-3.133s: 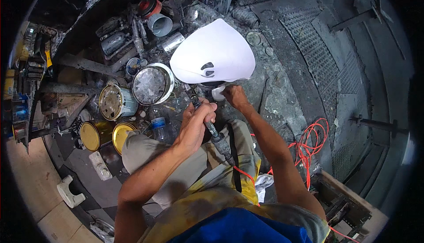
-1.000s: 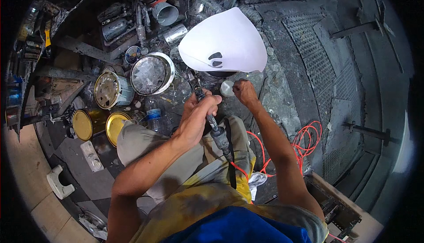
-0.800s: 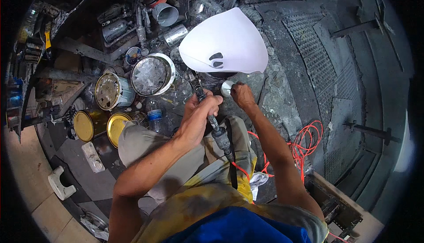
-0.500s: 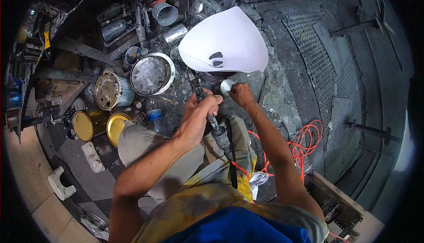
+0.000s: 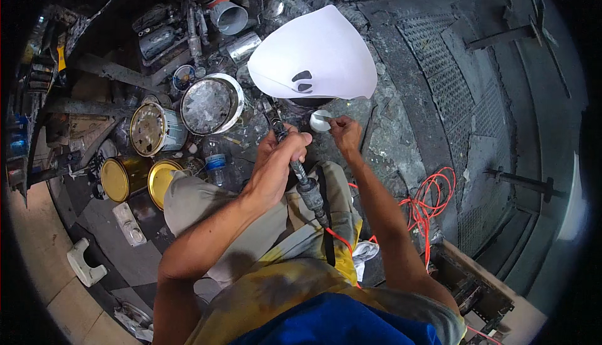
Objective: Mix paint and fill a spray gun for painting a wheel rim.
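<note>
My left hand (image 5: 280,158) is wrapped around a long, paint-crusted spray gun (image 5: 306,185), with an orange hose (image 5: 339,240) joined to its lower end. To the right, my right hand (image 5: 346,134) pinches a thin dark strip (image 5: 325,119) whose far end reaches over a small white cup (image 5: 319,123). The cup stands on the dark floor, just short of a large white curved panel (image 5: 313,47) with two dark slots. That panel rests on a dark round support (image 5: 305,103), mostly hidden beneath it.
Paint buckets (image 5: 148,128) and a lidded white pail (image 5: 207,106) crowd the left side, with yellow-lidded tins (image 5: 115,179) and a clear bottle (image 5: 216,162) nearer. A coiled orange hose (image 5: 430,202) lies at right, near perforated metal plates (image 5: 429,44).
The strip between my right fingers now shows over the cup, and that hand sits slightly to the right of the cup. My left hand keeps its hold on the spray gun. The whole view shifted slightly.
</note>
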Motion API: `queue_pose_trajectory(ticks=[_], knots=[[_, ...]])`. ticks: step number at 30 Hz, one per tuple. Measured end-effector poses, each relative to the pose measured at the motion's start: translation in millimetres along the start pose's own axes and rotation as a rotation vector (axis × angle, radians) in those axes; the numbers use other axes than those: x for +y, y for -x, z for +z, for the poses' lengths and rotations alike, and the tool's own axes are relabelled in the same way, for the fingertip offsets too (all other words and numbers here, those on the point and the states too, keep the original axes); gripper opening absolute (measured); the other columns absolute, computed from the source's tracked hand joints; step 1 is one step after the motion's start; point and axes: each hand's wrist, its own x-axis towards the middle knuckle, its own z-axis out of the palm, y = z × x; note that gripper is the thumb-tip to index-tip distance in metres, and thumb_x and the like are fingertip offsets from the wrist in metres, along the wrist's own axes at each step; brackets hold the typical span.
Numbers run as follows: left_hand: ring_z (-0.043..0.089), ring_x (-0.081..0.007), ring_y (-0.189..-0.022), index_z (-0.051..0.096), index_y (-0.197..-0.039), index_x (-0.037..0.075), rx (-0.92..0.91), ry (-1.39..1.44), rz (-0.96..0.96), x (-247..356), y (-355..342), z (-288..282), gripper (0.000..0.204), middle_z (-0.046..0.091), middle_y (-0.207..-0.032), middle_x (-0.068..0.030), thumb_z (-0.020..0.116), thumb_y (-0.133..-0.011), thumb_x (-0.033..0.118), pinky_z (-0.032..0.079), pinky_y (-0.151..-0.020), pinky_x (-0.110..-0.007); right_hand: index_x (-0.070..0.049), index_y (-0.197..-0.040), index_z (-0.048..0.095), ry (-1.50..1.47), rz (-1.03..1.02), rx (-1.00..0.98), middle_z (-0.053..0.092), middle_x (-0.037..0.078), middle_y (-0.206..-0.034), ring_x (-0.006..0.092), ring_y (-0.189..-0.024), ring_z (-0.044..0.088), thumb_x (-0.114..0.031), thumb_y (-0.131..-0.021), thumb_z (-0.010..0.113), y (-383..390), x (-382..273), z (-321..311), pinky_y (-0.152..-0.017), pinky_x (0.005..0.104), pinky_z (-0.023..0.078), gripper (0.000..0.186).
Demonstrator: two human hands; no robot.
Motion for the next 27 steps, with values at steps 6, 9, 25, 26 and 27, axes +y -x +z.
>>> queue_pose_trajectory(ticks=[6,9,25,26,27], knots=[[0.043,-0.0112,-0.072,0.052,-0.095,0.01,0.0,-0.008,-0.016,0,-1,2,0.012,0.043,-0.075,0.0021,0.064,-0.09,0.012,0.039,-0.076,-0.032,0.0,-0.073,0.067,-0.665,0.677,0.462,0.064,0.006,-0.062,0.0122,-0.055,0.06,-0.016,-0.084,0.08,22,-13,54,-0.05,0.0292,0.048,0.023],[0.042,-0.0112,-0.072,0.051,-0.095,0.01,0.006,0.002,-0.028,1,0,0,0.013,0.041,-0.075,0.0022,0.063,-0.09,0.013,0.039,-0.076,-0.032,-0.003,-0.07,0.058,-0.616,0.819,0.443,0.062,0.004,-0.063,0.0137,-0.051,0.061,-0.017,-0.084,0.08,27,-12,62,-0.048,0.0275,0.051,0.03],[0.041,-0.0121,-0.072,0.052,-0.092,0.01,0.002,-0.045,-0.002,-4,-4,4,0.014,0.04,-0.072,0.0019,0.063,-0.091,0.016,0.038,-0.077,-0.032,0.003,-0.08,0.073,-0.161,0.39,0.398,0.071,0.012,-0.065,0.021,-0.058,0.07,-0.02,-0.082,0.077,30,30,-3,-0.06,0.0347,0.055,0.023],[0.041,-0.0121,-0.072,0.052,-0.092,0.01,0.004,-0.047,0.007,-4,-4,2,0.014,0.04,-0.072,0.0019,0.063,-0.091,0.016,0.038,-0.077,-0.032,0.003,-0.08,0.073,-0.164,0.351,0.361,0.071,0.012,-0.065,0.0204,-0.058,0.069,-0.019,-0.082,0.077,26,6,-27,-0.059,0.0338,0.054,0.022],[0.041,-0.012,-0.072,0.052,-0.09,0.01,0.006,-0.053,-0.001,-7,-5,4,0.014,0.04,-0.072,0.0021,0.063,-0.091,0.016,0.038,-0.077,-0.032,0.002,-0.08,0.073,-0.157,0.316,0.338,0.071,0.011,-0.064,0.0198,-0.057,0.068,-0.019,-0.082,0.076,25,-12,-57,-0.058,0.0329,0.052,0.021]])
